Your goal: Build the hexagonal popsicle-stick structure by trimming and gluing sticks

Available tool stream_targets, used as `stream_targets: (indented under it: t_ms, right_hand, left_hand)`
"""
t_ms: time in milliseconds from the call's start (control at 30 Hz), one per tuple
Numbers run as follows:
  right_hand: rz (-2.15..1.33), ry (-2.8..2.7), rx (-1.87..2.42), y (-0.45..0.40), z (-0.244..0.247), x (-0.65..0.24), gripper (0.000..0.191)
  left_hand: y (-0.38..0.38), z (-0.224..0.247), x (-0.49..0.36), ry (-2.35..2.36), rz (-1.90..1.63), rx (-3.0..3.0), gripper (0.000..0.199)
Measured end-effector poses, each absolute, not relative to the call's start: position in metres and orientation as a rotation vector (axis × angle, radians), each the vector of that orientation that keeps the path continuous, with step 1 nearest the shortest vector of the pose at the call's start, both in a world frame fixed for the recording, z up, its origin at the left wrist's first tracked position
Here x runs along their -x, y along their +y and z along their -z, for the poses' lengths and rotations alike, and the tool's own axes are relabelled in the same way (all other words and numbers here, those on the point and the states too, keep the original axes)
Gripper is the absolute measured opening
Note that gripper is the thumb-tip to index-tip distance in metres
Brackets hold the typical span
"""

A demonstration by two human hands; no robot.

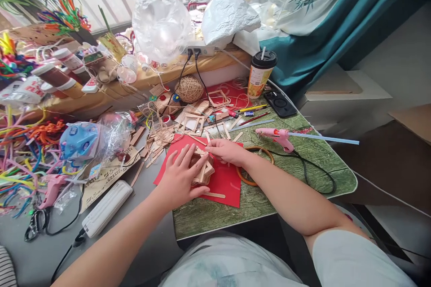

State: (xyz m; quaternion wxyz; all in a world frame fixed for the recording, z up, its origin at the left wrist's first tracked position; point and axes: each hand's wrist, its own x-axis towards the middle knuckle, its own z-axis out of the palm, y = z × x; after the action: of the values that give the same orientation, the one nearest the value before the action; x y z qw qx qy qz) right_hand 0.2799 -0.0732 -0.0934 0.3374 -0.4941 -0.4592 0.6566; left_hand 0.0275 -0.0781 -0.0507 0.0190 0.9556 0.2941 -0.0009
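Observation:
A small stacked structure of wooden craft sticks [204, 173] sits on a red sheet [229, 188]. My left hand [180, 175] lies over its left side with fingers stretched and spread, the thumb along the near edge. At the structure's far right corner, my right hand [225, 150] is closed in a pinch; whatever is between the fingertips is too small to make out. One loose craft stick [214, 195] lies on the sheet close to my left thumb. Part of the structure is hidden under my left fingers.
Loose craft sticks and a twine ball [189, 89] lie beyond the sheet. To the right are a wooden ring [247, 181], a pink glue gun [276, 136] with its cord, a phone [280, 103] and a lidded cup [260, 75]. Scissors [35, 225] and pipe cleaners [20, 161] lie left.

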Motion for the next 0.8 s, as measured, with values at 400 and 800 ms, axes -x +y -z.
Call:
stream_targets:
  t_ms: [400,800]
  right_hand:
    - [-1.596,-1.249,1.309,-0.073,0.096,-0.277,0.034]
    - [-1.365,-1.606,1.277,-0.079,0.088,-0.287,0.06]
  left_hand:
    - [-0.072,0.042,-0.03,0.992,0.023,-2.764,0.052]
    - [-0.071,0.039,-0.031,1.014,0.03,-2.681,0.054]
